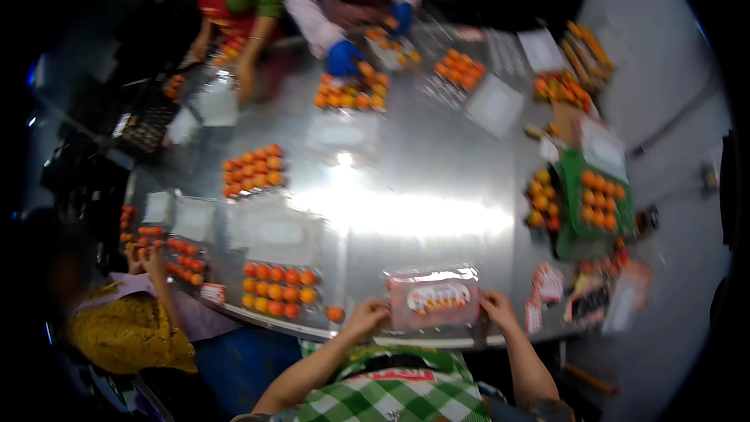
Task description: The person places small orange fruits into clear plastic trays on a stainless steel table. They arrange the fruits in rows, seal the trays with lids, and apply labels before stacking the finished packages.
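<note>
At the near edge of the metal table lies a flat clear plastic package (434, 299) with a pink face and an oval picture of orange fruit. My left hand (369, 316) grips its left edge, fingers closed. At the opposite edge my right hand (498, 309) has its fingers closed on the plastic. A single orange-red fruit (334, 313) sits just left of my left hand. Beyond it, a block of round orange-red fruits (279, 289) stands in neat rows. What is inside the package is hard to make out.
The shiny metal table (422, 180) carries more fruit blocks (254, 171) and clear bags with white trays (277, 230). A green crate (574, 211) stands at the right, near loose printed wrappers (549, 281). A co-worker's blue-gloved hand (344, 59) handles fruit across the table; other people work at the left.
</note>
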### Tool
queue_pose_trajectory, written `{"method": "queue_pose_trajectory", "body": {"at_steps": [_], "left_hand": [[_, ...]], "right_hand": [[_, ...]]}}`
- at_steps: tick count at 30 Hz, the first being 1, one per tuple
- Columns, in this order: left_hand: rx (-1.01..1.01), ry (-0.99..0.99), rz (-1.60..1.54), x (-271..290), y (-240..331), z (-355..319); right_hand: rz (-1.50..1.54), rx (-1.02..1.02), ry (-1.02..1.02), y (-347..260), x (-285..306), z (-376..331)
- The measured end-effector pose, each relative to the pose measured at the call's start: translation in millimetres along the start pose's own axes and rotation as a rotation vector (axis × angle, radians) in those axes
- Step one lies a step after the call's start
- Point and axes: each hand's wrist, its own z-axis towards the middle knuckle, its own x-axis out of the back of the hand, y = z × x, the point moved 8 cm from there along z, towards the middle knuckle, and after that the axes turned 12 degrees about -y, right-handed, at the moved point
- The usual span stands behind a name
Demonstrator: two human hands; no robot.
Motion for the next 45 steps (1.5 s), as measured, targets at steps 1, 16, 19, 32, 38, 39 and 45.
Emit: {"method": "queue_pose_trajectory", "body": {"at_steps": [1,16,19,32,38,39,45], "left_hand": [[-0.014,0.019,-0.033,-0.1,7.8,-0.1],[0.077,0.009,-0.042,20.4,7.3,42.5],[0.047,-0.001,-0.064,19.9,7.9,45.0],[0.016,0.135,-0.269,10.4,-9.1,34.6],[0.100,0.106,-0.264,11.4,0.1,21.0],[0.100,0.102,-0.251,11.0,0.5,19.4],[-0.280,0.562,0.536,38.7,44.9,-3.3]], "right_hand": [[0.073,-0.087,-0.026,-15.6,0.9,3.3],[0.085,-0.315,-0.467,-39.1,14.1,64.5],[0.061,-0.261,-0.529,-25.7,10.3,74.1],[0.831,-0.270,0.108,8.0,-1.7,5.4],[0.938,-0.261,-0.001,-8.0,-67.3,-0.3],[0.937,-0.268,0.020,-10.5,-68.1,4.6],[0.872,-0.232,0.149,-19.5,-59.4,26.8]]}}
